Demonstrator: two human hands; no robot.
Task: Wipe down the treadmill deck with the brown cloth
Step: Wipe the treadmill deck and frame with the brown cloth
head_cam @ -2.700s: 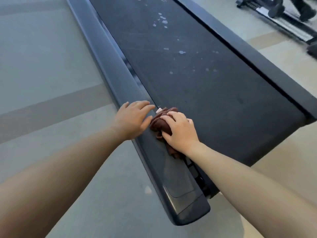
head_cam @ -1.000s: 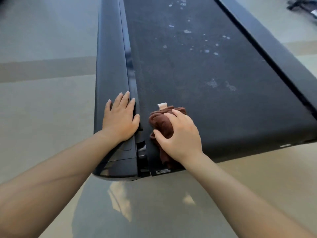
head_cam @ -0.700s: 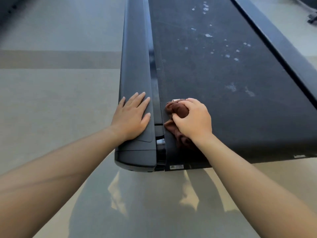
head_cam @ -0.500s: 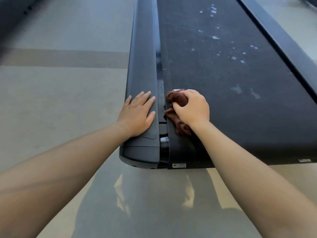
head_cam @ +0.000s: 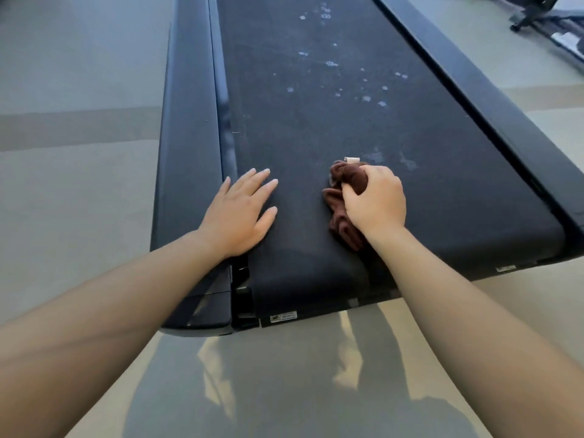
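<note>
The right hand (head_cam: 374, 200), gripping the bunched brown cloth (head_cam: 343, 197), has shifted from the left edge of the treadmill deck (head_cam: 316, 121) toward mid-belt, the flat, open left hand (head_cam: 240, 213) following; white flecks (head_cam: 366, 98) ahead remain unwiped.

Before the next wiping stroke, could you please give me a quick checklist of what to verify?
1. Grip: the right hand holds the brown cloth bunched: ok.
2. Contact: the cloth lies on the treadmill belt: ok.
3. Support: the left hand lies flat at the belt's left edge, apart from the cloth: ok.
4. Belt ahead clean: not ok; white spots show farther up, pale smudges just beyond the cloth.
5. Cloth damp enough: cannot tell.
</note>
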